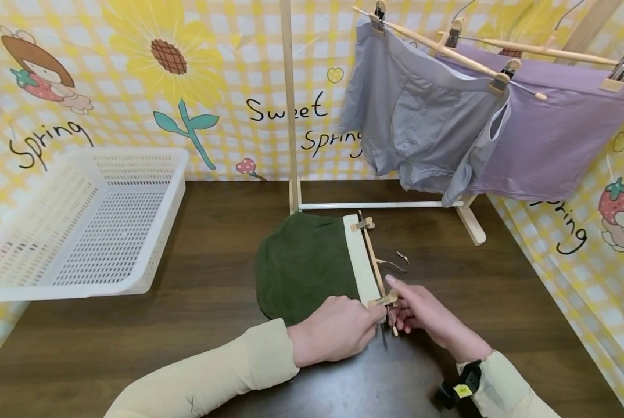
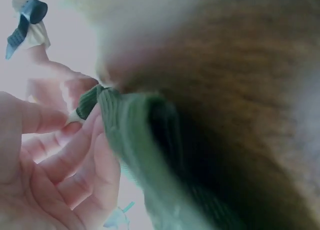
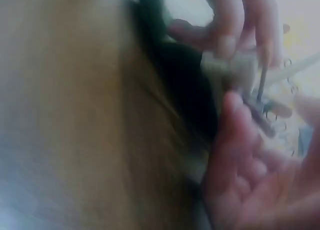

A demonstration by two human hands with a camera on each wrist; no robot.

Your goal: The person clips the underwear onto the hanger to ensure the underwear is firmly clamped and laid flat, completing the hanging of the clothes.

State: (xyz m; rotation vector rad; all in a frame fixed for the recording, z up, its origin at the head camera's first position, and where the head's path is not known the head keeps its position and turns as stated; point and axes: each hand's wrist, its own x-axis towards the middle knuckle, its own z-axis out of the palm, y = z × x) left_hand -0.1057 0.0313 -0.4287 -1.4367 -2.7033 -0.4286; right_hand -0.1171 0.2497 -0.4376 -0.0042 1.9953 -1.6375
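Observation:
A dark green garment (image 1: pixel 307 264) with a cream waistband (image 1: pixel 361 261) lies flat on the table. Along the waistband runs a wooden clip hanger (image 1: pixel 373 255), its metal hook pointing right. The far clip (image 1: pixel 363 224) grips the band; the near clip (image 1: pixel 384 299) sits at the near corner. My left hand (image 1: pixel 338 328) pinches that corner, and the left wrist view shows the green cloth (image 2: pixel 127 125) between thumb and fingers. At the hanger's near end is my right hand (image 1: pixel 427 316), thumb raised apart from the fingers. A fingertip touches or nearly touches the clip (image 3: pixel 257 112).
A white perforated basket (image 1: pixel 178 186) stands on the left. Behind the garment, a wooden rack (image 1: pixel 293 116) has a white lower bar (image 1: pixel 380 205). Grey shorts (image 1: pixel 422 110) and a purple garment (image 1: pixel 558 133) hang from clip hangers at the right. Patterned cloth lines the walls.

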